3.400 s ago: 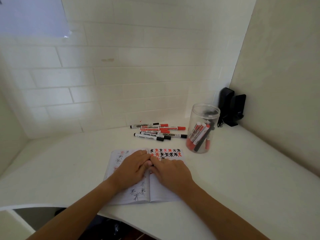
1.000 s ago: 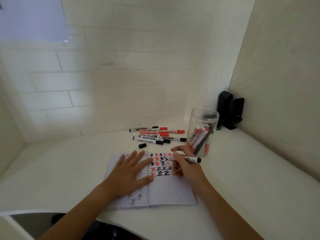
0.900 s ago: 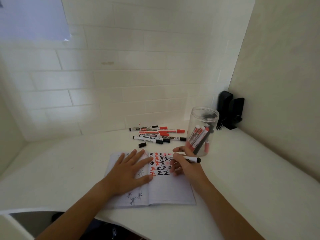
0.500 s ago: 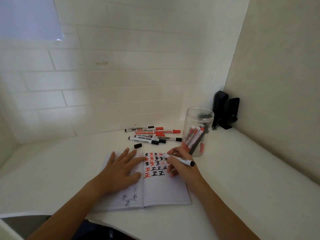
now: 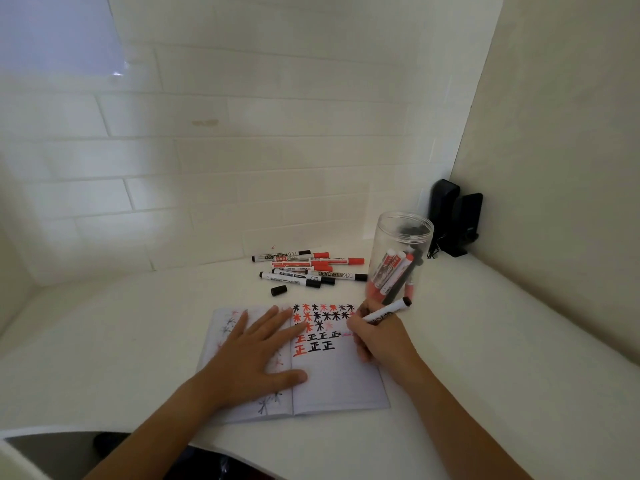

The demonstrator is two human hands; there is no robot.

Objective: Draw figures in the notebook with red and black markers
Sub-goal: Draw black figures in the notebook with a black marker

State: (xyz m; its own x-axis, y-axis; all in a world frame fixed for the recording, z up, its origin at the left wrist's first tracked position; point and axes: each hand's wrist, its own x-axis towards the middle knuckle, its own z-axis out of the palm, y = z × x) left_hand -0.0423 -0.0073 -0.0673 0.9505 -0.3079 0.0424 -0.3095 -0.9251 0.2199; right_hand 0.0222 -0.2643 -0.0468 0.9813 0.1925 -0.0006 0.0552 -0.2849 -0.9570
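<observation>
The white bench (image 5: pixel 138 341) carries the open white paper notebook (image 5: pixel 339 382) at lower centre of the frame. The left hand (image 5: pixel 256 355) lies spread flat on its left page. The right hand (image 5: pixel 381 341), nearer the unfinished row, pinches a white-barrelled black-ended marker (image 5: pixel 388 310), whose long axis slants to the upper right, tip hidden at the right page's edge.
</observation>
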